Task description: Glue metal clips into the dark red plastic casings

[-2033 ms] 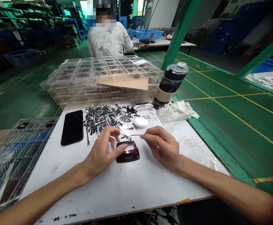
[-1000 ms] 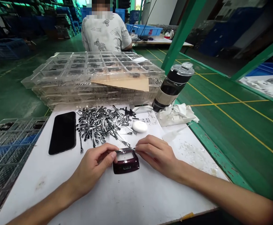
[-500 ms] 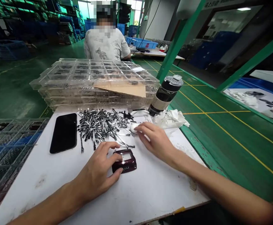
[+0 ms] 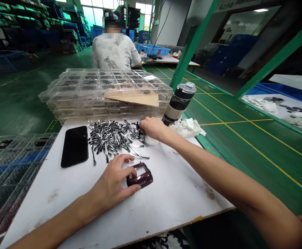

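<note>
The left fingers (image 4: 126, 159) are curved over a dark maroon frame (image 4: 145, 180) and the thumb is pressed against its near edge, so that the frame is held flat on the white bench (image 4: 178, 197) by the left hand (image 4: 111, 185), at 6 o'clock from the heap. The right fingers (image 4: 146, 123) are curled down at the 3 o'clock edge of a heap of chrome metal parts (image 4: 111, 140); whether anything is pinched by them cannot be told. A white oval puck (image 4: 150, 140) lies beneath the right hand (image 4: 156, 128). As to progress, the heap is large and loose, and whether any part is fitted to the frame cannot be told. A black phone (image 4: 74, 146) lies at 9 o'clock. Stacked clear trays (image 4: 105, 93), their cells holding dark items, stand at 12 o'clock.
</note>
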Action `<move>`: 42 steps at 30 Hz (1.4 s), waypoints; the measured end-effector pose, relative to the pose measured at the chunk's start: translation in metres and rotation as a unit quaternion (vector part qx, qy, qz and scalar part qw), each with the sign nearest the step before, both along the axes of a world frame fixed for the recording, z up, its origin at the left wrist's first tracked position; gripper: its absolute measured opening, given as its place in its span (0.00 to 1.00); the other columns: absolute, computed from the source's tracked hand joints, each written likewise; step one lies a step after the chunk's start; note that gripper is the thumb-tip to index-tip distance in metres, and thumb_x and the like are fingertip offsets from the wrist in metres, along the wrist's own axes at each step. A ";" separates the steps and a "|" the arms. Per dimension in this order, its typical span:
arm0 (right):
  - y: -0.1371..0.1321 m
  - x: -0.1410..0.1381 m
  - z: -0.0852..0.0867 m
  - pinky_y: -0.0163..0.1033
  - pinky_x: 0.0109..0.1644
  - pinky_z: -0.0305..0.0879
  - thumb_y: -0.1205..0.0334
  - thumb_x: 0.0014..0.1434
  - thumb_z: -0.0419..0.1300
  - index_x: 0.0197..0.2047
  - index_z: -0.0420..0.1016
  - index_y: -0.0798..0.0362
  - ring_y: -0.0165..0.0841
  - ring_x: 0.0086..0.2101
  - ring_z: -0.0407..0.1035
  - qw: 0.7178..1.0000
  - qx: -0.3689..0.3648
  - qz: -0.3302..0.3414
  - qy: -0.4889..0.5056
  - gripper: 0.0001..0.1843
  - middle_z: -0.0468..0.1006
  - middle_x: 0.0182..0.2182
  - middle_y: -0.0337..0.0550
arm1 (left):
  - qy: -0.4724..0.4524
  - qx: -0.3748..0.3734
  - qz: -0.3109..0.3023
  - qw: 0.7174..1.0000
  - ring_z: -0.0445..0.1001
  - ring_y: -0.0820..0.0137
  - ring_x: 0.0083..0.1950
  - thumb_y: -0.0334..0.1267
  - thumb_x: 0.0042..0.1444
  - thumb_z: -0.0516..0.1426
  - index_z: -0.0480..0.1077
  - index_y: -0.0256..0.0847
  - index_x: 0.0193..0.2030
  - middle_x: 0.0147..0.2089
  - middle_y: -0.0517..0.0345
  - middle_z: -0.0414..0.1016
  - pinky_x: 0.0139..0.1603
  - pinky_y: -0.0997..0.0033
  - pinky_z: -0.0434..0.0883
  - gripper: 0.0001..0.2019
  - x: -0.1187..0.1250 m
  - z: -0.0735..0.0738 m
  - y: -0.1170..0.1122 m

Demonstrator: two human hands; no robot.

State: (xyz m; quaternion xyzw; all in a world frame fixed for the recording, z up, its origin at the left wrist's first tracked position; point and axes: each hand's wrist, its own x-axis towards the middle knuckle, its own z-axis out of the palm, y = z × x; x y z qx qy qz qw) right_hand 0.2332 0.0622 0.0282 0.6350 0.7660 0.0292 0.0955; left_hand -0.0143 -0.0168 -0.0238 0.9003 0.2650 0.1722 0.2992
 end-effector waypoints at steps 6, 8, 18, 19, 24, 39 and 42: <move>-0.003 0.014 0.005 0.38 0.32 0.56 0.72 0.61 0.57 0.40 0.78 0.57 0.43 0.37 0.76 0.999 0.012 0.046 0.008 0.09 0.81 0.39 0.55 | 0.004 -0.015 0.002 1.000 0.63 0.51 0.64 0.41 0.59 0.63 0.74 0.43 0.40 0.62 0.47 0.62 0.62 0.45 0.66 0.06 0.001 0.000 0.000; -0.010 0.019 0.010 0.37 0.31 0.53 0.71 0.63 0.55 0.41 0.77 0.57 0.42 0.37 0.74 0.998 0.035 0.048 0.022 0.09 0.80 0.39 0.55 | 0.002 -0.018 0.005 1.000 0.63 0.51 0.63 0.41 0.59 0.63 0.74 0.43 0.40 0.62 0.47 0.62 0.61 0.45 0.66 0.06 0.001 0.001 0.000; -0.068 0.007 -0.003 0.36 0.32 0.50 0.69 0.65 0.54 0.44 0.69 0.55 0.31 0.27 0.66 0.989 0.043 0.063 0.124 0.05 0.76 0.29 0.41 | 0.005 -0.021 -0.009 1.000 0.66 0.53 0.62 0.40 0.60 0.62 0.73 0.43 0.41 0.61 0.47 0.64 0.60 0.47 0.68 0.05 0.001 -0.001 0.005; -0.068 0.009 -0.009 0.37 0.31 0.49 0.70 0.65 0.54 0.45 0.69 0.55 0.32 0.27 0.66 0.990 0.051 0.050 0.123 0.06 0.77 0.30 0.43 | 0.007 -0.020 -0.010 1.000 0.66 0.53 0.62 0.40 0.60 0.62 0.73 0.43 0.41 0.61 0.47 0.64 0.60 0.47 0.68 0.05 0.001 0.000 0.005; -0.061 0.028 -0.023 0.39 0.31 0.48 0.76 0.64 0.51 0.47 0.68 0.60 0.38 0.29 0.68 0.985 0.107 -0.016 0.132 0.11 0.77 0.33 0.52 | 0.012 -0.014 -0.012 1.000 0.66 0.52 0.61 0.40 0.60 0.62 0.72 0.43 0.41 0.60 0.46 0.65 0.59 0.46 0.69 0.06 0.001 -0.001 0.005; -0.125 0.003 -0.035 0.34 0.35 0.73 0.60 0.60 0.69 0.41 0.77 0.54 0.27 0.29 0.73 0.570 -0.017 -0.077 0.818 0.09 0.77 0.34 0.39 | -0.135 -0.349 0.105 0.921 0.80 0.68 0.41 0.46 0.64 0.60 0.71 0.45 0.44 0.52 0.55 0.72 0.45 0.66 0.78 0.09 0.006 0.010 -0.003; -0.130 0.000 -0.041 0.30 0.28 0.71 0.60 0.58 0.71 0.39 0.76 0.54 0.25 0.25 0.70 0.489 -0.052 -0.116 0.863 0.11 0.73 0.27 0.34 | -0.154 -0.443 0.138 0.872 0.83 0.67 0.40 0.47 0.64 0.61 0.68 0.44 0.47 0.47 0.56 0.78 0.46 0.65 0.79 0.11 0.010 0.012 -0.007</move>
